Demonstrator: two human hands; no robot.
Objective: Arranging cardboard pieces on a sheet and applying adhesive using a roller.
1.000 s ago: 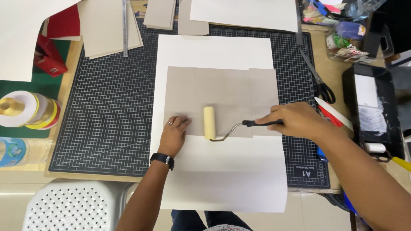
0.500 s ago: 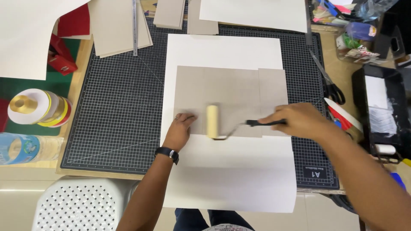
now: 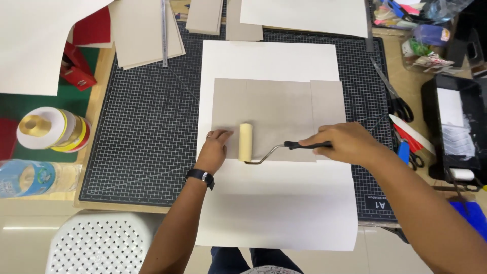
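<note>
We saw our one roller (image 3: 246,142) had edged left across the three grey boards (image 3: 278,117) on the white sheet (image 3: 274,61) at frame centre, right hand (image 3: 344,143) clenched around its handle, left hand (image 3: 214,150) resting flat, unclenched, at the boards' lower-left corner

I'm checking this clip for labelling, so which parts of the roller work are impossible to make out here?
Head view, the only one:
- Roller handle: its end is hidden inside the right hand.
- Grey board: its lower left corner lies under the left hand.
- Whether the roller carries glue: too fine to tell.
- White sheet: what lies under the board is covered.
- Black tray: cut off by the right edge.
</note>
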